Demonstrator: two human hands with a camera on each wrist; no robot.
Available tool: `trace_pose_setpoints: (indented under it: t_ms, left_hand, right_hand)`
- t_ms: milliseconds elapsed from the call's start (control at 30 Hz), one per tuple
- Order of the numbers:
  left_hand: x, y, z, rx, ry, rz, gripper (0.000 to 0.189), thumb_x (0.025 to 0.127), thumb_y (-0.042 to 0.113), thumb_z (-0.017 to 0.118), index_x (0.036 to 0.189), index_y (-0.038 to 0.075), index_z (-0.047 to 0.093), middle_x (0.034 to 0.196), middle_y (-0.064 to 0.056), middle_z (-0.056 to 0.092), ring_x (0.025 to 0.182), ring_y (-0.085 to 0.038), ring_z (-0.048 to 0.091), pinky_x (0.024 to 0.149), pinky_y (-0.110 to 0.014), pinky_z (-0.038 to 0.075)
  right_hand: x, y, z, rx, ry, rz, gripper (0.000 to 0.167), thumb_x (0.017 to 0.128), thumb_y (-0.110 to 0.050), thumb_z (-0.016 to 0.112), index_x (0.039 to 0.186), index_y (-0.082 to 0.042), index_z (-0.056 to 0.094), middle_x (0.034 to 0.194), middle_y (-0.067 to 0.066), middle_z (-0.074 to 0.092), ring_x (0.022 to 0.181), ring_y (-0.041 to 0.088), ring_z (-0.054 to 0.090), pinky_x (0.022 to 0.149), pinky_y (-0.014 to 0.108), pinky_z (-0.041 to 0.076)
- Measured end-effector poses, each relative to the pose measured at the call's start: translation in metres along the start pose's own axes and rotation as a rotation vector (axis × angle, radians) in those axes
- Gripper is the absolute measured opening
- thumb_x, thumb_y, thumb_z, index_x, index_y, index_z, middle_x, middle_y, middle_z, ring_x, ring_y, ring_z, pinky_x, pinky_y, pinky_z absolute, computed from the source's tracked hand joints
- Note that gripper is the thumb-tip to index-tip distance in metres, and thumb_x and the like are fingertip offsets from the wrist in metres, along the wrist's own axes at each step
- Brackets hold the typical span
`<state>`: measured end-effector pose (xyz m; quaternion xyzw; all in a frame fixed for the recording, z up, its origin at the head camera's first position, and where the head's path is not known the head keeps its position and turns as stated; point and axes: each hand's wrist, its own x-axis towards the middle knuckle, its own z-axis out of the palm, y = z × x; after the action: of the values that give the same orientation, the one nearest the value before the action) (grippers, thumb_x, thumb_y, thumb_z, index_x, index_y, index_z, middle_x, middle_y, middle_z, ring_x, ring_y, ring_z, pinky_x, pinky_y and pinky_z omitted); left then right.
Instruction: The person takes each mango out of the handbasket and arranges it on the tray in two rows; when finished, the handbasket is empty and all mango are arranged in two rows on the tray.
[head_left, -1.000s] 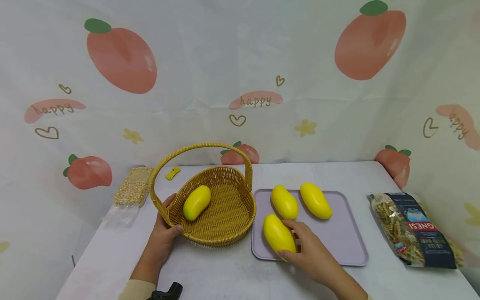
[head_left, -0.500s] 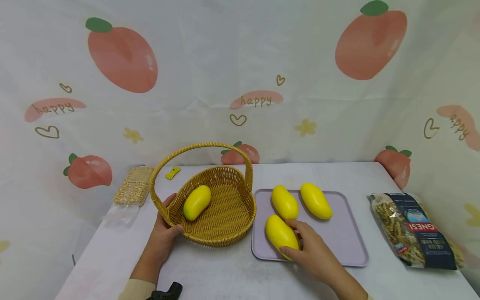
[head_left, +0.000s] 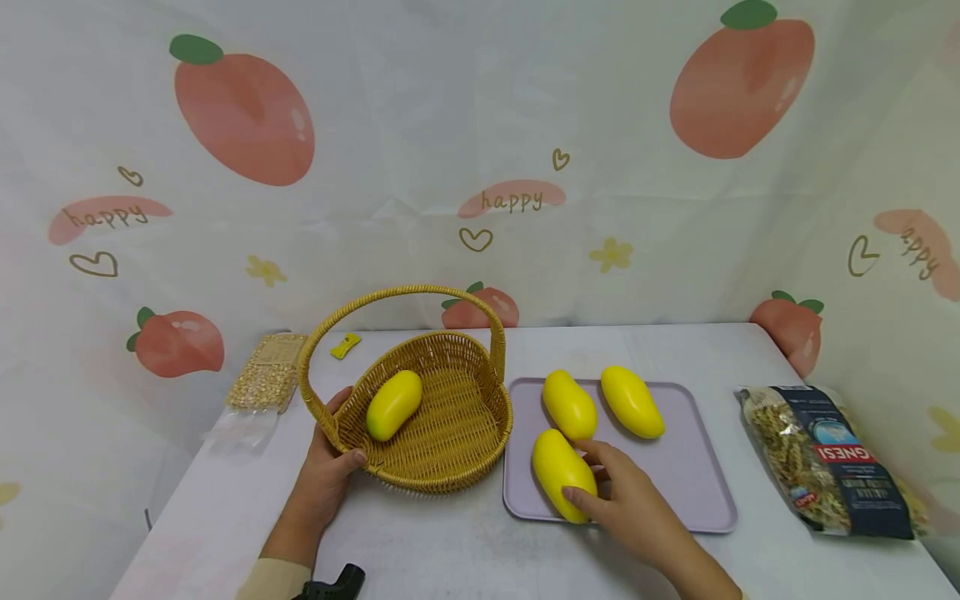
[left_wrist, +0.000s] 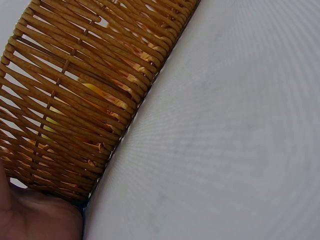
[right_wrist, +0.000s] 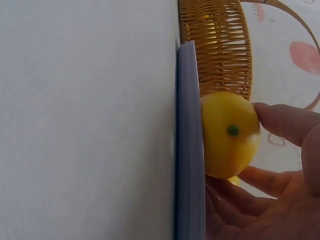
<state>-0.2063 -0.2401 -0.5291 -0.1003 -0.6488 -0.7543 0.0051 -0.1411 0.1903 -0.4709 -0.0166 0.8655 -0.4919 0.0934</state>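
- Three mangoes lie on the lilac tray (head_left: 660,483): the front mango (head_left: 558,475), the left rear mango (head_left: 569,406) and the right rear mango (head_left: 632,402); a fourth mango (head_left: 394,406) lies toward the left side of the wicker basket (head_left: 450,450).
- The right hand (head_left: 628,507) is partly closed about the front mango, thumb nearer the person, fingertips farther round; a light pinch, as I read it, with the palm clear of the fruit.
- The front mango lies by the tray's near rim, close to the left rear mango; whether those two touch I can't tell from here.
- I'd want the fingers wrapped further round its middle before any lift; skin that glossy could slip, and going straight up first should spare a knock against its neighbour.
- The left hand (head_left: 327,475) grips the basket's left side, thumb at the near rim, other fingers mostly hidden; a firm hold pays, since wicker may skid if bumped.
- White covers the table (head_left: 435,550); a bag of grain (head_left: 266,375) and a small yellow packet (head_left: 345,346) lie at the left rear; a dark-labelled bag (head_left: 832,462) lies right.
- Pale cloth (head_left: 390,108) hangs behind, printed with reddish fruit, hearts and "happy"; faint creases cross it.
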Motion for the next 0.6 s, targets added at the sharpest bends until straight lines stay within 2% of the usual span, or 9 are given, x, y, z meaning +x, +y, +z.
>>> trace_pose_setpoints:
  t_ms: [367, 600]
  left_hand:
    - [-0.0009, 0.0005, -0.0007, -0.003, 0.007, -0.009, 0.093, 0.100, 0.025, 0.084, 0.172, 0.024, 0.026, 0.171, -0.010, 0.027, 0.150, -0.021, 0.038, 0.116, -0.024, 0.038]
    - [-0.0008, -0.0002, -0.0001, -0.003, 0.022, -0.022, 0.094, 0.099, 0.025, 0.085, 0.172, 0.024, 0.026, 0.172, -0.009, 0.026, 0.150, -0.019, 0.037, 0.116, -0.023, 0.038]
  right_hand:
    - [0.0013, 0.0028, -0.0023, 0.014, -0.001, 0.007, 0.067, 0.093, -0.025, 0.090, 0.150, -0.005, 0.060, 0.134, 0.012, 0.065, 0.105, 0.023, 0.069, 0.085, 0.044, 0.062]
    - [0.0012, 0.0040, -0.0080, -0.015, 0.007, 0.025, 0.068, 0.094, -0.031, 0.089, 0.150, -0.006, 0.059, 0.137, 0.014, 0.064, 0.110, 0.027, 0.069, 0.090, 0.048, 0.061]
